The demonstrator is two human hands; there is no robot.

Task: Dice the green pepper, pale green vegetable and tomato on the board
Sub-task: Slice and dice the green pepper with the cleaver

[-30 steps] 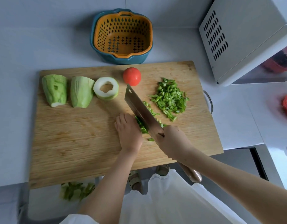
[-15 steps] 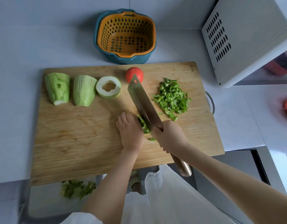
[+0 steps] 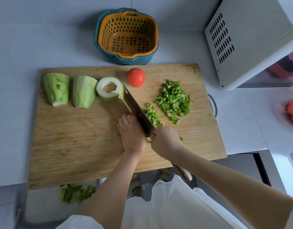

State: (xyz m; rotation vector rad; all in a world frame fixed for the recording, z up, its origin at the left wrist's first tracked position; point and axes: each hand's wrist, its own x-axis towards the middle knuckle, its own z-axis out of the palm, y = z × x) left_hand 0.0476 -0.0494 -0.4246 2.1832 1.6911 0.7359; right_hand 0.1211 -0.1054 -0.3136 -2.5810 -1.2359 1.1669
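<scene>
1 cleaver point(image 3: 135, 109) | between left fingers point(image 3: 125, 121) and diced pepper point(image 3: 153, 117)

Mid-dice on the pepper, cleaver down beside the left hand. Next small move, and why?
Probably lift the cleaver and chop again slightly nearer the left hand: a bit of uncut pepper shows at its edge by the blade, with fresh dice on the blade's right. The right hand grips the cleaver.

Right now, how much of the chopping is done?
Done: most of the green pepper lies diced in a pile. In hand: the right hand grips the knife, blade down on the last pepper bits beside the left hand. Left: the three pale green vegetable pieces and the tomato are uncut.
</scene>
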